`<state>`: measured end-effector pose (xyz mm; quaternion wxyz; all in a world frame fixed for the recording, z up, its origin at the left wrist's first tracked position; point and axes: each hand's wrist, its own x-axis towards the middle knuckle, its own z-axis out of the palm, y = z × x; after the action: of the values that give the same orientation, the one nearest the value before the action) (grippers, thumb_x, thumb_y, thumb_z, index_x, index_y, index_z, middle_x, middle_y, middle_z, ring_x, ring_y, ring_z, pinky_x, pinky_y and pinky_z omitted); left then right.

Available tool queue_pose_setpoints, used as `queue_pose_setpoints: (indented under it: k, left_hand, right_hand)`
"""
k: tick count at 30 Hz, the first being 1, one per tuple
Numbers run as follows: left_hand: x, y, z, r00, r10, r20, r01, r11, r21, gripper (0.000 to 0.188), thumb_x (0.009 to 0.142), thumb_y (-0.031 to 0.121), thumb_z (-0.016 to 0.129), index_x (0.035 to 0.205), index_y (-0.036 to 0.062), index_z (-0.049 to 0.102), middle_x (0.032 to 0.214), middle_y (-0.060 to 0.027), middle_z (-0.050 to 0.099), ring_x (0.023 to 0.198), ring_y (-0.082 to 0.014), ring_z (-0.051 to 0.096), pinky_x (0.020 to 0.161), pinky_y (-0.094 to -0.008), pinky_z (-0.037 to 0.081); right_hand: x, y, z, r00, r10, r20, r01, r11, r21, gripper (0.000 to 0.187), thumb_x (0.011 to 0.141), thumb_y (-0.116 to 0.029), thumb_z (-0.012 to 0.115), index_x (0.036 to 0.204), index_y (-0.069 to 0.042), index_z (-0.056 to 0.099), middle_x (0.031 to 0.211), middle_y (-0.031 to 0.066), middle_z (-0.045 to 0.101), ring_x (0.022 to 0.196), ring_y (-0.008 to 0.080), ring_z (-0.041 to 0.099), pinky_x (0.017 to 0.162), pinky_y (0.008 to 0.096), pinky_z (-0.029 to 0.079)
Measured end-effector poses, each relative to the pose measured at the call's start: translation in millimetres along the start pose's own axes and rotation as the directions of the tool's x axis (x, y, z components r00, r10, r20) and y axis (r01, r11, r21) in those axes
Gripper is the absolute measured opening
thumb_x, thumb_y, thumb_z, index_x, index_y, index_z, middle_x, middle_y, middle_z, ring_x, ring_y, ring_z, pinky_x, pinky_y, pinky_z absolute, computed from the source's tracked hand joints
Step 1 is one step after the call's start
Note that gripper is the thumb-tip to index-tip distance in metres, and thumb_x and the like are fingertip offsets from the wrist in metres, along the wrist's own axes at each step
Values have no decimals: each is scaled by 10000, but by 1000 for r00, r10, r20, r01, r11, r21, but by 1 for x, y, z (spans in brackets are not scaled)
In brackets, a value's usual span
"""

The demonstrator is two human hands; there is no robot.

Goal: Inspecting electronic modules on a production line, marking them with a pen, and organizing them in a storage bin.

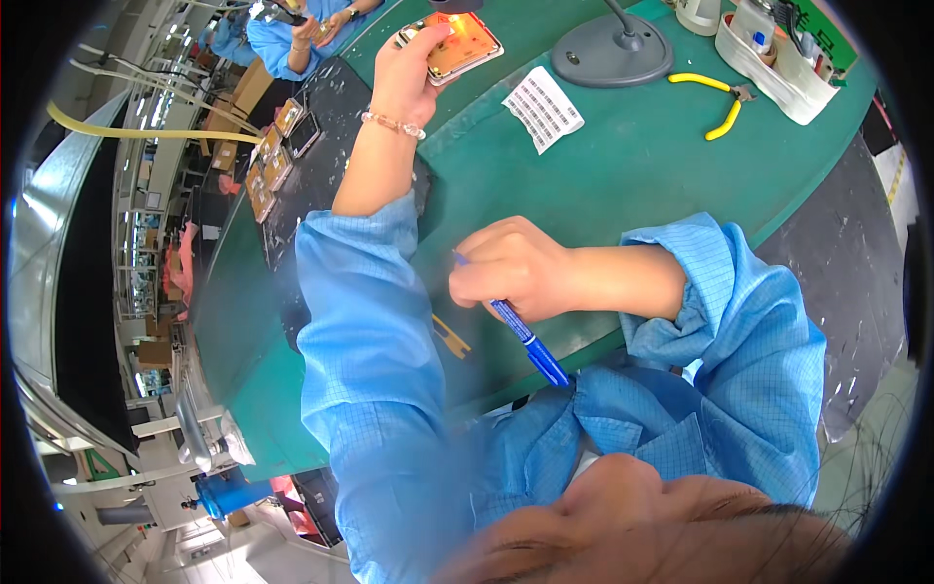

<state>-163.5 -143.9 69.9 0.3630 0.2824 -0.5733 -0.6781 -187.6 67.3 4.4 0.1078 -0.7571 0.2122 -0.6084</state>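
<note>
Two hands, left hand [413, 73] gripping orange panel [457, 44], right hand [516, 268] clasping blue pen [530, 341]

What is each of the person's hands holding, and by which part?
The left hand grips a flat orange-faced panel by its left edge. The right hand holds a blue pen near its tip end, the barrel sticking out below.

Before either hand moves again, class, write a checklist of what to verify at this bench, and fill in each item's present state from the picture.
1. Left hand grips the orange-lit panel: ok.
2. Right hand holds the blue pen: ok.
3. Pen tip touching the green table: cannot tell.
4. Barcode sheet lies flat, clear of both hands: ok.
5. Yellow pliers lie apart from the hands: ok.
</note>
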Motion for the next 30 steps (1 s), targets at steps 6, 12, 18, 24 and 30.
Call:
queue_pose_setpoints:
  k: [6, 12, 18, 24, 30]
  left_hand:
    - [-3, 2, -2, 1000, -7, -10, 7, 999, 35, 251, 811, 107, 682, 1018, 16, 573, 934, -92, 649, 800, -213, 667, 615, -358, 543]
    - [-5, 1, -2, 1000, -5, -7, 6, 999, 33, 256, 811, 98, 685, 1017, 5, 565, 946, -103, 648, 813, -214, 670, 633, -353, 562]
    - [-5, -2, 1, 1000, -9, 13, 9, 1000, 2, 253, 816, 77, 677, 1019, -11, 552, 949, -109, 643, 817, -215, 672, 652, -356, 575]
    - [-14, -7, -3, 999, -29, 20, 29, 999, -21, 218, 819, 61, 669, 995, -24, 571, 928, -106, 651, 795, -202, 672, 653, -329, 573]
    - [-50, -16, -18, 997, -58, 46, 56, 998, 41, 184, 814, 48, 671, 963, -26, 591, 895, -80, 657, 779, -152, 659, 664, -288, 558]
  right_hand:
    - [-1, 0, 1, 1000, 4, 18, -4, 1000, -11, 137, 612, -1, 579, 683, -75, 488, 577, 54, 484, 509, 272, 510, 424, 381, 376]
    - [-1, -1, 2, 999, 29, 18, -29, 999, -13, 142, 606, 9, 576, 680, -77, 491, 568, 51, 479, 503, 265, 510, 420, 379, 374]
    - [-1, -1, 2, 999, 36, 20, -36, 999, -3, 142, 601, 8, 573, 674, -78, 487, 558, 51, 462, 499, 267, 501, 417, 379, 369]
    - [-1, -1, 4, 999, 41, 19, -41, 999, -3, 139, 599, 9, 567, 665, -79, 483, 549, 53, 453, 496, 268, 499, 417, 383, 368]
    - [-1, 1, 6, 1000, 28, 6, -28, 1000, 5, 152, 581, 8, 572, 672, -79, 486, 552, 54, 465, 497, 273, 503, 419, 388, 372]
